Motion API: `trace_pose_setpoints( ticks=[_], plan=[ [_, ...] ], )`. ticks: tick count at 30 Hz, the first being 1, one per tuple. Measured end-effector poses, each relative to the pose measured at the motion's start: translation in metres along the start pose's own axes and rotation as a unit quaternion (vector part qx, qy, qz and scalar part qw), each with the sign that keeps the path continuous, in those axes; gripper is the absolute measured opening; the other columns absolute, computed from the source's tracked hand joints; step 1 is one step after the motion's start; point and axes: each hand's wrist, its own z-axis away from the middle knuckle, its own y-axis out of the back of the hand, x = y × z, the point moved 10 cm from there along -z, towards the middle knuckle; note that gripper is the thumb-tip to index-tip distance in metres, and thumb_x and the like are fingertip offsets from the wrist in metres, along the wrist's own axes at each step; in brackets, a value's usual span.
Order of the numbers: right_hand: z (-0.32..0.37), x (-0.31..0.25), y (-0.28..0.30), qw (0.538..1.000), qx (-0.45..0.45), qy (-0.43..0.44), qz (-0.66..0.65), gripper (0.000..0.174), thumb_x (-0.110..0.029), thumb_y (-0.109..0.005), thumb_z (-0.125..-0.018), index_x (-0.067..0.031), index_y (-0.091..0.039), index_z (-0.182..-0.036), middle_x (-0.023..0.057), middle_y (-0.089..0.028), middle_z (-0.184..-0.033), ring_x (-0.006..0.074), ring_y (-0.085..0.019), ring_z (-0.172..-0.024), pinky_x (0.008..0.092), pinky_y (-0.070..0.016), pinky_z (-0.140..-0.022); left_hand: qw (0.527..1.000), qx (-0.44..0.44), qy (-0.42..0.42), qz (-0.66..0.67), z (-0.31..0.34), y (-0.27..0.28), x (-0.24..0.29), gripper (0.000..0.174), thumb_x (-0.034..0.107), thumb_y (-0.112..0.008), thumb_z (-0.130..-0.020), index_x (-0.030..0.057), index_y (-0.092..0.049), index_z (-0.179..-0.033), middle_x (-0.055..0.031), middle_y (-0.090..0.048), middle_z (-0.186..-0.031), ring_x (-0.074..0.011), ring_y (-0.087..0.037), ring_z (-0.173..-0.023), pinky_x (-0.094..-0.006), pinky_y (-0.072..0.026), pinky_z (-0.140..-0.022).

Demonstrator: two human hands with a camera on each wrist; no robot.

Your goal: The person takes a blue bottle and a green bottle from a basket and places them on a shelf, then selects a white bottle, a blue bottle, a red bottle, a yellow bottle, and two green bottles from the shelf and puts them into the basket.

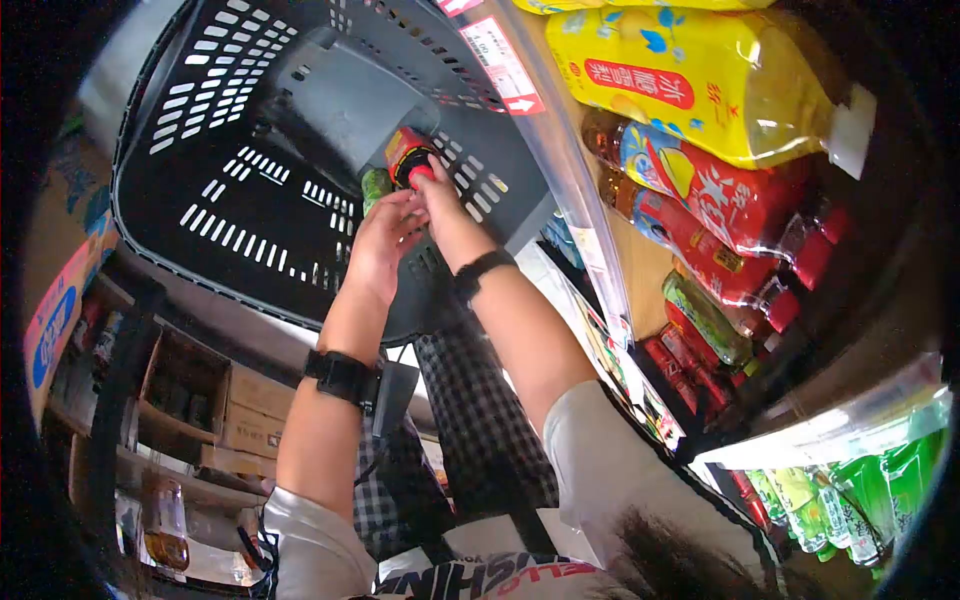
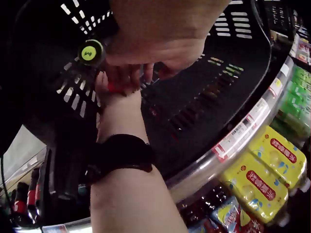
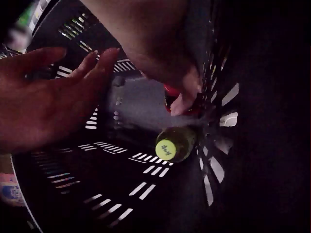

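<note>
Inside a dark grey plastic shopping basket [image 1: 340,110], my right hand [image 1: 438,200] grips the red-capped end of a drink bottle [image 1: 408,150] with a red, yellow and black label. Beside it stands a green bottle [image 1: 376,186], whose yellow-green cap [image 3: 165,150] faces up in the right wrist view. My left hand [image 1: 382,240] is close by the right one, holding nothing. Its fingers are spread and fairly straight, as the right wrist view shows of the left hand [image 3: 53,94]. In that view my right hand [image 3: 170,63] covers most of the red-capped bottle.
Along the right runs a shelf edge with price tags [image 1: 500,65]. Large yellow bottles [image 1: 690,90] and red-capped tea bottles [image 1: 730,190] lie on that shelf. Green bottles [image 1: 880,500] stand lower right. Cardboard boxes [image 1: 255,410] fill shelving at the lower left.
</note>
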Motion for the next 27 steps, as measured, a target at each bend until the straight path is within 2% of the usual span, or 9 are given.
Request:
trace_pose_setpoints(
  ticks=[7,10,12,13,18,20,23,25,27],
  plan=[
    [0.181,-0.124,0.058,0.958,-0.047,0.276,-0.059,0.019,-0.014,-0.046,-0.084,-0.0015,-0.053,-0.097,0.0074,-0.057,-0.091,0.0126,-0.057,-0.075,0.024,-0.045,-0.064,0.977,-0.08,-0.186,-0.072,0.067,-0.108,0.054,0.03,0.018,-0.041,-0.081,0.0014,-0.048,-0.105,-0.0088,-0.056,-0.098,-0.0147,-0.055,-0.084,-0.0277,-0.0414,-0.078],
    [0.272,-0.158,0.143,0.884,0.18,0.408,0.14,0.021,-0.012,-0.05,-0.08,-0.0029,-0.049,-0.098,0.0068,-0.051,-0.088,0.0122,-0.05,-0.076,0.0258,-0.0433,-0.064,0.91,-0.189,-0.28,-0.239,0.114,-0.182,0.052,0.033,0.004,-0.043,-0.079,0.0031,-0.047,-0.112,-0.0078,-0.054,-0.104,-0.0161,-0.053,-0.091,-0.0263,-0.0411,-0.079],
    [0.322,-0.185,0.178,0.85,0.261,0.458,0.026,0.013,-0.016,-0.051,-0.082,-0.0061,-0.048,-0.089,0.0055,-0.052,-0.078,0.0118,-0.05,-0.062,0.0246,-0.0414,-0.057,0.891,-0.256,-0.323,-0.192,0.14,-0.221,0.04,0.044,-0.005,-0.045,-0.077,0.0067,-0.041,-0.119,-0.0084,-0.046,-0.117,-0.0188,-0.048,-0.101,-0.0282,-0.0387,-0.085],
    [0.33,-0.19,0.189,0.86,0.219,0.441,-0.134,0.018,-0.02,-0.05,-0.083,-0.0065,-0.049,-0.094,0.0066,-0.053,-0.079,0.0132,-0.05,-0.06,0.0233,-0.0401,-0.053,0.859,-0.275,-0.392,-0.182,0.156,-0.234,0.044,0.048,-0.002,-0.046,-0.079,0.0084,-0.036,-0.124,-0.012,-0.038,-0.126,-0.0241,-0.04,-0.113,-0.0313,-0.0347,-0.091],
    [0.314,-0.223,0.189,0.92,-0.036,0.364,-0.141,0.038,-0.03,-0.037,-0.088,-0.0161,-0.036,-0.123,0.0081,-0.053,-0.107,0.0165,-0.056,-0.078,0.0217,-0.0458,-0.05,0.84,-0.294,-0.365,-0.274,0.18,-0.256,0.033,0.053,0.003,-0.047,-0.08,0.0099,-0.029,-0.129,-0.0167,-0.025,-0.134,-0.0294,-0.025,-0.125,-0.0341,-0.024,-0.1],
    [0.303,-0.226,0.207,0.932,0.05,0.335,-0.127,0.038,-0.031,-0.037,-0.087,-0.0166,-0.037,-0.123,0.0085,-0.051,-0.113,0.0174,-0.055,-0.086,0.0245,-0.0473,-0.057,0.832,-0.293,-0.391,-0.262,0.182,-0.255,0.034,0.052,0.004,-0.047,-0.08,0.009,-0.029,-0.128,-0.0173,-0.027,-0.132,-0.0299,-0.027,-0.123,-0.0335,-0.025,-0.099],
    [0.316,-0.227,0.223,0.831,0.199,0.414,0.314,0.041,-0.035,-0.038,-0.086,-0.016,-0.038,-0.122,0.0081,-0.048,-0.117,0.019,-0.052,-0.095,0.0301,-0.0463,-0.07,0.825,-0.297,-0.412,-0.246,0.187,-0.248,0.039,0.051,0.004,-0.048,-0.079,0.0079,-0.03,-0.127,-0.0182,-0.032,-0.126,-0.0306,-0.032,-0.119,-0.0336,-0.0281,-0.097],
    [0.329,-0.211,0.213,0.861,0.159,0.417,0.244,0.042,-0.029,-0.044,-0.082,-0.0123,-0.04,-0.119,0.0091,-0.048,-0.116,0.0189,-0.051,-0.099,0.0308,-0.0455,-0.076,0.833,-0.288,-0.401,-0.25,0.191,-0.239,0.042,0.05,0.004,-0.048,-0.079,0.0066,-0.032,-0.126,-0.0184,-0.035,-0.122,-0.0304,-0.035,-0.115,-0.0339,-0.0308,-0.095],
    [0.333,-0.173,0.167,0.905,-0.037,0.267,-0.329,0.043,-0.016,-0.056,-0.074,-0.0058,-0.044,-0.114,0.0119,-0.049,-0.113,0.0177,-0.051,-0.101,0.0279,-0.0457,-0.078,0.851,-0.265,-0.367,-0.268,0.205,-0.22,0.037,0.049,0.003,-0.049,-0.078,0.0049,-0.033,-0.124,-0.0181,-0.037,-0.117,-0.0297,-0.038,-0.112,-0.0342,-0.0336,-0.093]
  ],
)
